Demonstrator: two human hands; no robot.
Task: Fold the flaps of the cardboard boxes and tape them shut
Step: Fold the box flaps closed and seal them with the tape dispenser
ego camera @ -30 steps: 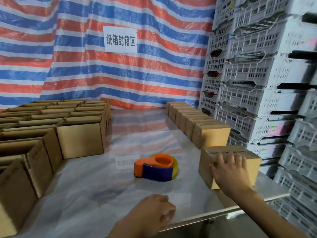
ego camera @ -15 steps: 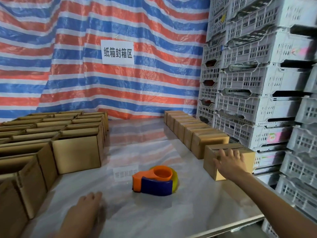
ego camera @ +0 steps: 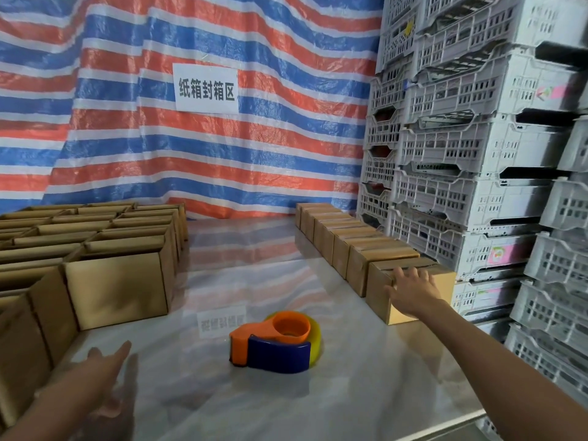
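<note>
Two grips show, both wide and holding nothing. Your right grip (ego camera: pixel 410 289) lies with fingers spread flat against the upper near edge of the closed cardboard box (ego camera: pixel 444 281) at right centre of the frame. That box is the nearest in a row of closed boxes (ego camera: pixel 350 243) beside the grey crates (ego camera: pixel 477 154). Your left grip (ego camera: pixel 101 374) reaches out at lower left, fingers straight, over the desk (ego camera: pixel 366 393) near the open boxes (ego camera: pixel 117 288). Between your arms the orange-and-blue tape dispenser (ego camera: pixel 276 342) sits untouched.

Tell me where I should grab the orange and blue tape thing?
Probably from above: the tape dispenser lies flat on the table, so wrap fingers over its blue shell on the near side, thumb in the open orange ring.
</note>
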